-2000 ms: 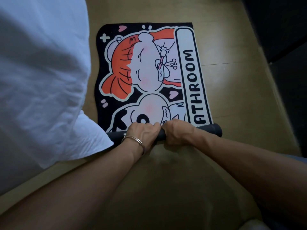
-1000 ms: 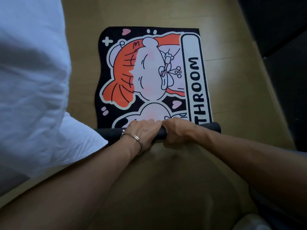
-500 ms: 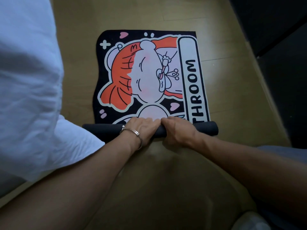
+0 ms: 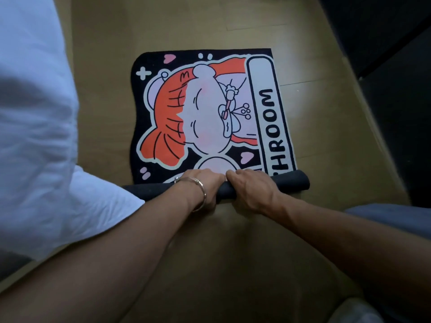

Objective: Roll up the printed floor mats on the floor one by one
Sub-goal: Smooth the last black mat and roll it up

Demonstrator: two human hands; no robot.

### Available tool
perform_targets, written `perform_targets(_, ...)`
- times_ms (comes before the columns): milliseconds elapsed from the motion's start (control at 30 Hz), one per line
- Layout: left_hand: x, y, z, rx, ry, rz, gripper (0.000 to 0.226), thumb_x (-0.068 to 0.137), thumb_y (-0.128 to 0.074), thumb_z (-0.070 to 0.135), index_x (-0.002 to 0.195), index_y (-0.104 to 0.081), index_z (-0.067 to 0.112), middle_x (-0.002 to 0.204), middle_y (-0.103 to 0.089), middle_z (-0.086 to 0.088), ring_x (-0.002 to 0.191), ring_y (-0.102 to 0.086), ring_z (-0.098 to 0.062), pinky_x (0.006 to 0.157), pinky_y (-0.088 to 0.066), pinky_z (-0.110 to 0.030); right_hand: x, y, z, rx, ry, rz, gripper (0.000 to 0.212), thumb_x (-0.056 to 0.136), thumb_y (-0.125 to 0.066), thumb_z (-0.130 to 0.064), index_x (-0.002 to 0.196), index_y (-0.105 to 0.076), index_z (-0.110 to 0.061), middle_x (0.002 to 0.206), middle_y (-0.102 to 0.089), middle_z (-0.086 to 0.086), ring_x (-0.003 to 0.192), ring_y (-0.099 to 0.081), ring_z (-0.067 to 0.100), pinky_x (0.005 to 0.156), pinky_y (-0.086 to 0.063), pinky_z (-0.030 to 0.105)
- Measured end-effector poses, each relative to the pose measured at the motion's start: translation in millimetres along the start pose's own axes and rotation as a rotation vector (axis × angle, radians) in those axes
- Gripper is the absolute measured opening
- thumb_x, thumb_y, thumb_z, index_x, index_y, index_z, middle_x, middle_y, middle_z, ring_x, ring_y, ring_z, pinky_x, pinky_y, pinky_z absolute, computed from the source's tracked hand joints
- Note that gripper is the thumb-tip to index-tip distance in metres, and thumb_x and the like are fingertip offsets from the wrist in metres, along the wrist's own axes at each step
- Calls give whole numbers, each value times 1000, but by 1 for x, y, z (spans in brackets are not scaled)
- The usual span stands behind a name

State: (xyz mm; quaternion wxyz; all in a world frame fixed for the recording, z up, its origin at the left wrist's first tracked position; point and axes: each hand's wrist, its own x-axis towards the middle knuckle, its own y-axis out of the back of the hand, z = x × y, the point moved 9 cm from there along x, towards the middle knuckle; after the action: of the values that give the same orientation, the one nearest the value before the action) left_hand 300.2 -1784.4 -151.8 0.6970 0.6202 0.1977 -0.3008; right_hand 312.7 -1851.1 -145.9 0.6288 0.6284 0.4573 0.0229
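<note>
On the floor (image 4: pixel 233 252), the left hand (image 4: pixel 205 185) and right hand (image 4: pixel 253 190) each grip the floor mat's (image 4: pixel 200 113) rolled end (image 4: pixel 289 183), fingers apparently curled over it.

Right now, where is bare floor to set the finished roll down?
Bare floor lies beyond the far edge of the mat and right of it, up to the dark furniture. A narrower strip runs between mat and white fabric. Crowded at the roll: left hand and right hand grip it side by side; fabric overlaps its left end.
</note>
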Motion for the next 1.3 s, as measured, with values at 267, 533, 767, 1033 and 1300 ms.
perform_targets(267,1,9,6,37,-8,82,42,81,-64,34,116,-43,24,99,-58,0,84,-57,-23,68,-42,-32,7,4,15,21,-41,-165,36,79,-64,-24,111,-47,-19,101,-59,1,89,-59,20,81,-53,36)
perform_targets(533,0,19,15,122,-110,227,45,85,-60,30,121,-35,21,113,-52,-3,96,-57,-25,70,-40,-35,11,2,24,107,-87,-270,39,80,-65,-24,115,-51,-19,100,-62,3,90,-61,20,87,-51,34)
perform_targets(767,15,0,14,-11,-59,-128,54,75,-71,31,121,-44,22,106,-60,-4,83,-53,-19,71,-45,-30,0,5,12,5,6,-28,37,81,-64,-25,113,-46,-19,105,-58,1,96,-57,21,86,-47,35)
perform_targets(1033,16,-2,7,-54,-12,-85,52,76,-69,29,121,-46,18,108,-61,-7,93,-60,-25,70,-46,-30,12,11,11,-102,46,-75,46,78,-67,-27,118,-46,-20,113,-56,1,102,-53,22,88,-45,37)
perform_targets(1300,11,6,17,-59,-9,93,49,80,-68,27,117,-38,14,113,-52,-9,101,-56,-29,74,-43,-36,20,-2,24,-14,-28,-405,53,72,-74,-26,121,-54,-19,108,-63,2,93,-61,21,86,-54,36)
